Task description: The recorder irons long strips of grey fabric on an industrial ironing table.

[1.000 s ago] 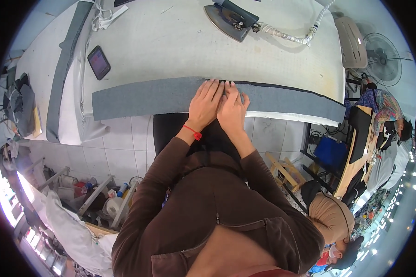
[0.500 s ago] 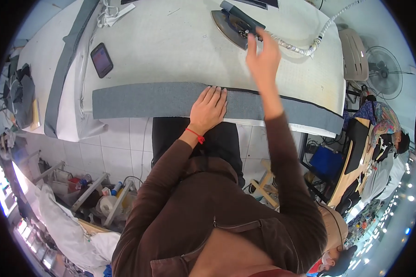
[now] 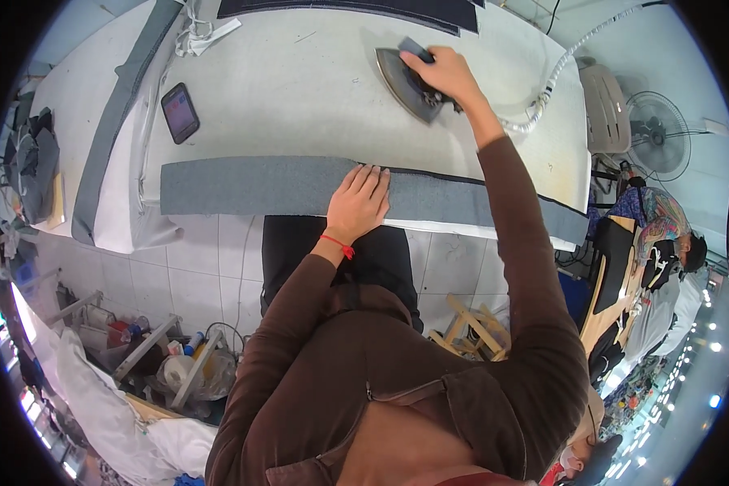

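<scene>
My left hand [image 3: 360,199] lies flat on a long grey-blue fabric strip [image 3: 243,186], its fingers stretched toward the strip's far edge. The strip runs along the near edge of the white padded table [image 3: 275,97], and a dark folded band shows along its far edge to the right of that hand. Farther off, my right hand [image 3: 448,74] is wrapped round the handle of an iron [image 3: 409,87]. The iron's metal soleplate edge faces left, over the table beyond the strip. A white-wrapped hose [image 3: 539,105] runs from behind the iron to the upper right.
A phone [image 3: 180,112] lies on the table at left, near a white cord [image 3: 198,36]. Another grey strip [image 3: 109,138] hangs over the left side. Dark fabric [image 3: 356,12] lies at the far edge. A fan [image 3: 658,134] and a seated person [image 3: 664,215] are at right.
My right hand, open above the iron before, has closed round its handle. The iron has shifted slightly nearer. My left hand stays on the strip, and more dark fabric shows at the far edge.
</scene>
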A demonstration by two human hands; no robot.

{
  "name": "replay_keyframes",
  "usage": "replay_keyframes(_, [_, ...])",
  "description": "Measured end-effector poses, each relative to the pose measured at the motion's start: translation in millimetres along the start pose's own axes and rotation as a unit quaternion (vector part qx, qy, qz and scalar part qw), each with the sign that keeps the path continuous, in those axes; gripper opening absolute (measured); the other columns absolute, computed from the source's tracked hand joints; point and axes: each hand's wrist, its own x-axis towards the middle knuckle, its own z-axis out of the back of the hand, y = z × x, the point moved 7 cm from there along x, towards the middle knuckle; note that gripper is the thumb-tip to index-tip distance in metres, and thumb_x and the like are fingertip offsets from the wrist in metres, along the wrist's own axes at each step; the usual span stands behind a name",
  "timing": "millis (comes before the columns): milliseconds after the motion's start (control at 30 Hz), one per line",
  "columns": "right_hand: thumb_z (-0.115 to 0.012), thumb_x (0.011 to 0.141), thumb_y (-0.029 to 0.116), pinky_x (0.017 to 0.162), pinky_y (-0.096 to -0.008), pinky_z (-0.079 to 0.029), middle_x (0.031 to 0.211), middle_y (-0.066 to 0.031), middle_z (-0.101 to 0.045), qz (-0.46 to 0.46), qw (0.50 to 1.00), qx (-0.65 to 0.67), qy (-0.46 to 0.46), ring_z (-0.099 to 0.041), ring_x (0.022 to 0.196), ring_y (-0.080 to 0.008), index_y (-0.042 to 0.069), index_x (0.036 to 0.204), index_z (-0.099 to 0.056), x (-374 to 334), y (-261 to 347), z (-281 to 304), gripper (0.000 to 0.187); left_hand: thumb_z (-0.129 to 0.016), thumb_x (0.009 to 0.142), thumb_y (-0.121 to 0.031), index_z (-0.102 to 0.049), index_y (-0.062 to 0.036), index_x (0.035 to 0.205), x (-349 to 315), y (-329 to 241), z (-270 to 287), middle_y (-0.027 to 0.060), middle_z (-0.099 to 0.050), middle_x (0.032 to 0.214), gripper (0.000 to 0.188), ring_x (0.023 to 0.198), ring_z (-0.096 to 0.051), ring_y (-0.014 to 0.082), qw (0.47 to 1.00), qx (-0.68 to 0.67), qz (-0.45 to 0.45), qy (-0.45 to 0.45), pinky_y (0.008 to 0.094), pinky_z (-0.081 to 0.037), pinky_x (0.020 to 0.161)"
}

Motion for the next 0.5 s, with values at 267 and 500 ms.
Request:
replay_keyframes(267, [-0.083, 0.091, 0.073, 0.079, -0.0482, -0.061, 0.087, -0.0207, -0.080, -0.102, 0.994, -0.037, 0.030, -0.081, 0.088, -0.0416, 0.004, 0.091, -0.079, -175.8, -45.8, 30.0, 0.070, -0.073, 0.100, -0.023, -0.077, -0.0014, 0.137, -0.6, -5.4, 0.1, 0.0146, -0.076, 0.136, 0.043, 0.135, -0.069, 0.0310, 1.000, -0.010, 0.006, -0.012, 0.0478, -0.051, 0.124])
replay_keyframes(500, [-0.082, 0.093, 0.072, 0.073, -0.0469, -0.059, 0.082, -0.0171, -0.079, -0.133, 0.988, -0.059, -0.057, -0.080, 0.081, -0.0381, 0.006, 0.093, -0.080, -242.9, -51.8, 6.1, 0.066, -0.073, 0.100, -0.022, -0.077, 0.0002, 0.137, 2.4, -6.8, -3.3, 0.0163, -0.076, 0.137, 0.043, 0.136, -0.068, 0.0337, 1.000, -0.020, -0.003, -0.021, 0.0484, -0.051, 0.124])
